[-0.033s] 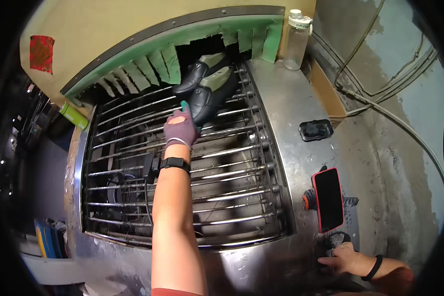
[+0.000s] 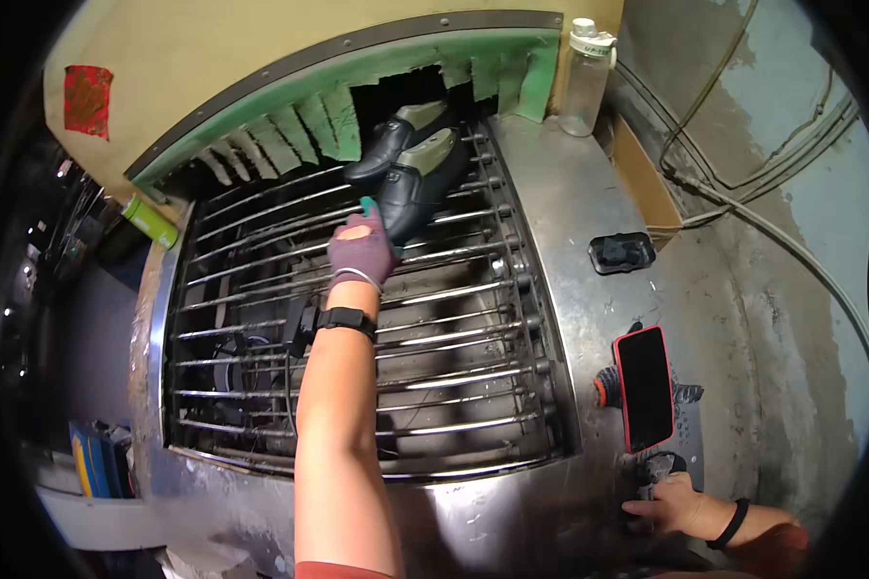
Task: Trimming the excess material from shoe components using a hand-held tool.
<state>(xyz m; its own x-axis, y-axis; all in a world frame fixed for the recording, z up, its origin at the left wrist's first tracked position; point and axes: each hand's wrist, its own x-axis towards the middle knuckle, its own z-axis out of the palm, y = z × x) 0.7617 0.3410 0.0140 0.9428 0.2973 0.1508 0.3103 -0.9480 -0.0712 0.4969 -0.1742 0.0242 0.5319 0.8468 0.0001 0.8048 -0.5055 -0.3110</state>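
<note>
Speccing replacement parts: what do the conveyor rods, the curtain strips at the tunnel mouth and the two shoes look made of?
Conveyor rods: bare metal, probably steel; bright glints along each.
Curtain strips: green flexible sheet, perhaps rubber or coated fabric; hanging flaps with ragged ends.
Shoes: black leather or imitation, semi-gloss sheen, pale lining. Left hand, in a purple glove, touches the nearer one.

Counts, roller conveyor
2 shoes [image 2: 410, 179], 1 bottle [image 2: 584, 77], 1 phone [image 2: 644, 388], 1 black pad [image 2: 621, 252], 1 green can [image 2: 150, 221], 2 hands [image 2: 362, 253].
</note>
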